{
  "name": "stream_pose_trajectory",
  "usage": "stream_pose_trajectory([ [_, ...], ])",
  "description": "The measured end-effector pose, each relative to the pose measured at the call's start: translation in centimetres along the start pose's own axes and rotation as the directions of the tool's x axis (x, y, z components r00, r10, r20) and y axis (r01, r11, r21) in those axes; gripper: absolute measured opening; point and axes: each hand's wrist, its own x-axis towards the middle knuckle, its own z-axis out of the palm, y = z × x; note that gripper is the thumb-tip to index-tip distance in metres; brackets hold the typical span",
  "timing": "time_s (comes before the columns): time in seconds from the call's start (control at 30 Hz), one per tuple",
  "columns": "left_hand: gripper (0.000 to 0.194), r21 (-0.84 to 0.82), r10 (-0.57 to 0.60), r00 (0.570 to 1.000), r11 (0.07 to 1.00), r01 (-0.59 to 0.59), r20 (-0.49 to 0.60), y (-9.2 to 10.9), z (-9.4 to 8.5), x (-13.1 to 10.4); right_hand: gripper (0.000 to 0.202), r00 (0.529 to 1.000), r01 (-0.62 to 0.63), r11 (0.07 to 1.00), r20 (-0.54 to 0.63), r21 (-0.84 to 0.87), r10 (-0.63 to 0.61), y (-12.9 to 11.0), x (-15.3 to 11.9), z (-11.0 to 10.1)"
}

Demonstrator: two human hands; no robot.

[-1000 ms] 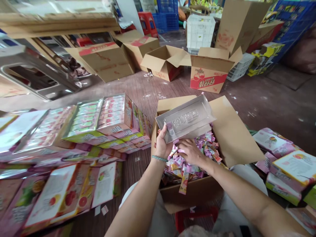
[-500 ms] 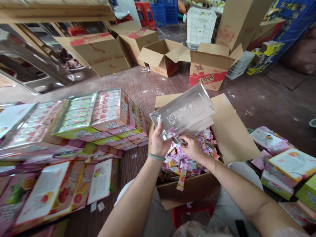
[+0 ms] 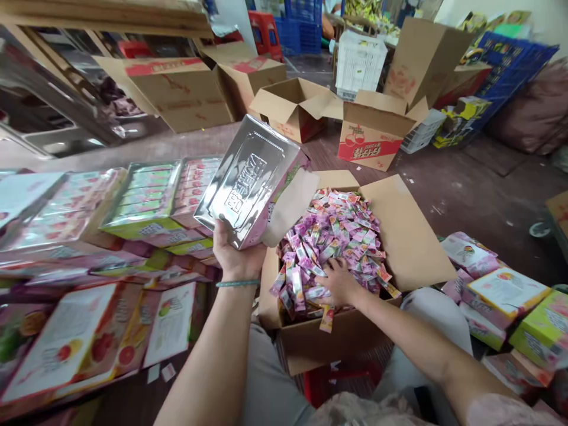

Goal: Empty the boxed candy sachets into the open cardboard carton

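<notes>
The open carton (image 3: 332,346) is taken as the landmark. Up and to its left, a display box (image 3: 248,177) is held tilted in the left hand (image 3: 239,257). It is gripped by its lower corner, with the thumb pressed on the shiny clear face and the other fingers hidden behind, so that most of the box extends above the grip. Its pale flap (image 3: 295,204) is folded out towards the carton's left edge.

Inside the carton, near its front wall, the right hand (image 3: 341,284) is lowered onto the heaped sachets (image 3: 346,225), its fingers bent among them; whether any are pinched cannot be told.

The carton's right side is bordered by a wide cardboard flap (image 3: 406,234), spread outwards. To the carton's left, the room is limited by stacked boxes (image 3: 151,234), part of which is covered in view by the display box. Beyond the carton, a strip of bare floor (image 3: 310,158) is left before a printed carton (image 3: 370,148); to the right past the flap, more bare floor is seen.
</notes>
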Motion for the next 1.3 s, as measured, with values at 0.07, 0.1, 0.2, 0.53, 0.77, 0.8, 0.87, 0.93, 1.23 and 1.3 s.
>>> stream_pose_trajectory([
  [0.07, 0.02, -0.02, 0.005, 1.0, 1.0, -0.005, -0.008, 1.0, -0.4, 0.0, 0.046, 0.999, 0.033, 0.998, 0.043, -0.047, -0.031, -0.8, -0.5, 0.7],
  [0.1, 0.021, -0.028, 0.007, 1.0, 1.0, -0.007, -0.011, 1.5, -0.7, 0.0, 0.043, 0.997, 0.045, 0.997, 0.071, -0.058, -0.04, -1.0, -0.8, 0.8],
  [0.2, 0.022, -0.052, 0.036, 0.999, 0.998, -0.038, -0.037, 2.9, -1.5, 0.0, 0.034, 0.987, 0.048, 0.998, 0.154, -0.051, -0.04, -1.4, -1.5, -0.1],
  [0.53, 0.033, -0.142, 0.06, 0.997, 0.988, -0.065, -0.039, 5.1, -3.0, -0.4, 0.067, 0.972, 0.23, 0.972, -0.034, -0.046, -0.231, -2.3, -3.0, -1.6],
  [0.77, 0.036, -0.141, 0.04, 0.998, 0.989, -0.047, -0.051, 5.1, -3.4, 0.0, 0.062, 0.923, 0.377, 0.919, 0.136, -0.115, -0.361, 1.1, -1.5, 3.1],
  [0.8, 0.036, -0.139, 0.037, 0.998, 0.989, -0.043, -0.046, 5.1, -3.3, 0.0, 0.06, 0.927, 0.368, 0.921, 0.127, -0.127, -0.353, 1.4, -0.7, 3.4],
  [0.87, 0.037, -0.136, 0.027, 0.999, 0.99, -0.032, -0.044, 5.0, -3.1, -0.1, 0.059, 0.935, 0.35, 0.926, 0.115, -0.141, -0.335, 1.9, 1.0, 4.0],
  [0.93, 0.036, -0.132, 0.025, 0.999, 0.991, -0.03, -0.041, 4.8, -2.9, -0.2, 0.061, 0.946, 0.315, 0.938, 0.131, -0.145, -0.297, 1.9, 2.5, 4.6],
  [1.23, 0.031, -0.112, 0.027, 0.996, 0.993, -0.037, -0.085, 4.9, -3.6, -0.2, 0.048, 0.962, 0.262, 0.964, 0.09, -0.045, -0.257, 0.3, 0.3, 3.0],
  [1.3, 0.03, -0.122, 0.032, 0.996, 0.992, -0.043, -0.087, 5.2, -3.6, -0.2, 0.037, 0.962, 0.267, 0.963, 0.066, -0.024, -0.265, -1.0, -0.2, 1.3],
])
